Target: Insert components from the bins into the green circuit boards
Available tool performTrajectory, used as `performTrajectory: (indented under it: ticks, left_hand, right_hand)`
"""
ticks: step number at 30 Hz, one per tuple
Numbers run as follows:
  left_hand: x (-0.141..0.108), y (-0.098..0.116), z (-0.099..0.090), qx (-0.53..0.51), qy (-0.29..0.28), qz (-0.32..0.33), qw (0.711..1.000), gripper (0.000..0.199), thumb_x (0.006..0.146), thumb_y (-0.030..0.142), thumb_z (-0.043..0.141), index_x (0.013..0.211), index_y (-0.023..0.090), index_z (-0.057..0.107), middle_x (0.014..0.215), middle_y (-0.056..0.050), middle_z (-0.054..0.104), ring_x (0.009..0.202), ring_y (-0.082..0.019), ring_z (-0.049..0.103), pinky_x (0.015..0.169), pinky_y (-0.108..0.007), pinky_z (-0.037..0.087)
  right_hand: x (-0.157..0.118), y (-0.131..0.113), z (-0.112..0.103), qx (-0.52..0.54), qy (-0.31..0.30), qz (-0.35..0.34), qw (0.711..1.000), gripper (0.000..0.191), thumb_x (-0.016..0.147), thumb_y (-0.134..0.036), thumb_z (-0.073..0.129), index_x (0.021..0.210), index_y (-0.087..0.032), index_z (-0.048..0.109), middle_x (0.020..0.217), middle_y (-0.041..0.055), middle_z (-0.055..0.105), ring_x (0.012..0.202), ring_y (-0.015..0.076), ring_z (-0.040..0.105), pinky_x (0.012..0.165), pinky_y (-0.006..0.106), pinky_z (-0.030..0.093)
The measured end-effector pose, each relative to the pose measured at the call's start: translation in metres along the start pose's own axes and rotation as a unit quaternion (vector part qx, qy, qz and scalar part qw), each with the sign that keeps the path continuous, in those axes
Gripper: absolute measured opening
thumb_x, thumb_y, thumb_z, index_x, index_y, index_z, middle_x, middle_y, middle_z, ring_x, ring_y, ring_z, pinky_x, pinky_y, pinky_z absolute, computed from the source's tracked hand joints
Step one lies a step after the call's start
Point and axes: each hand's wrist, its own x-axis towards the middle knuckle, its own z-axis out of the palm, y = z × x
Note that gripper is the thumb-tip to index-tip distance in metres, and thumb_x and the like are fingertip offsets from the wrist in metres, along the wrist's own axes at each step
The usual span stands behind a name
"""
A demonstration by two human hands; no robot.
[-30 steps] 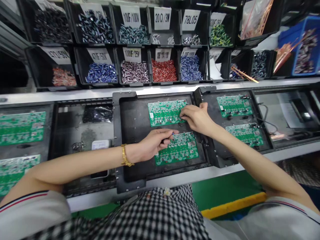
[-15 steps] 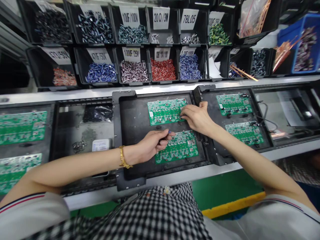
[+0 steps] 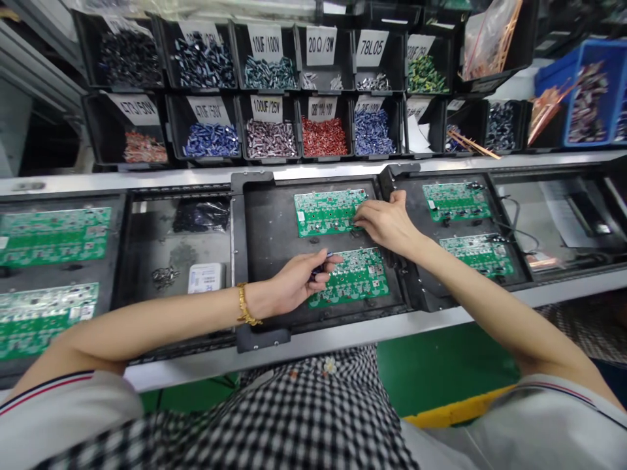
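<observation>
Two green circuit boards lie in a black carrier tray in front of me. My right hand is at the right end of the upper board, its fingertips pinched together against the surface; whatever they hold is hidden. Over the left edge of the lower board is my left hand, palm turned up and fingers curled. Small blue capacitors show between its thumb and fingers.
Behind the tray stand two rows of labelled black bins, including blue capacitors and red parts. More boards lie in carriers at left and right. A white box sits left of my tray.
The whole view has shifted slightly, with the bins and left-hand boards appearing farther right. Both hands keep nearly the same places and grips at the boards.
</observation>
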Motion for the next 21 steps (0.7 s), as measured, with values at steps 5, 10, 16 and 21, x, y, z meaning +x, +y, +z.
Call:
performTrajectory:
  ticks: [5,10,16,21]
  left_hand:
    - [-0.009,-0.006,0.001,0.006,-0.016,0.044,0.999,0.024,0.092,0.022,0.044,0.077,0.007,0.057,0.069,-0.001,0.045,0.047,-0.002,0.035,0.041,-0.012,0.024]
    - [-0.025,-0.009,-0.008,-0.004,-0.017,0.010,1.000,0.024,0.092,0.015,0.039,0.081,0.006,0.058,0.073,-0.004,0.051,0.049,-0.003,0.039,0.042,-0.013,0.029]
    - [-0.026,-0.007,-0.034,0.012,0.029,0.053,0.998,0.019,0.088,0.016,0.050,0.083,0.004,0.063,0.073,-0.003,0.049,0.047,-0.001,0.033,0.040,-0.012,0.023]
    - [-0.024,-0.008,-0.033,0.015,0.015,0.058,0.998,0.018,0.084,0.021,0.058,0.087,0.005,0.067,0.063,0.001,0.040,0.051,-0.004,0.035,0.044,-0.013,0.027]
  right_hand:
    - [-0.012,-0.052,-0.024,0.183,-0.009,0.009,0.983,0.017,0.084,-0.032,0.053,0.080,-0.019,0.062,0.083,0.0013,0.070,0.077,0.0175,0.061,0.075,0.032,0.024]
    - [-0.033,-0.084,-0.029,0.179,-0.015,-0.017,0.984,0.013,0.085,-0.027,0.052,0.082,-0.018,0.060,0.085,0.0010,0.069,0.076,0.0158,0.061,0.073,0.032,0.020]
    - [-0.058,-0.094,-0.004,0.147,-0.097,-0.069,0.982,0.014,0.087,-0.017,0.046,0.085,-0.017,0.059,0.091,0.0038,0.066,0.087,0.0181,0.057,0.069,0.031,0.017]
    - [-0.059,-0.098,0.004,0.101,-0.094,-0.098,0.986,0.017,0.088,-0.016,0.042,0.083,-0.016,0.058,0.092,0.0056,0.065,0.087,0.0190,0.054,0.068,0.033,0.018]
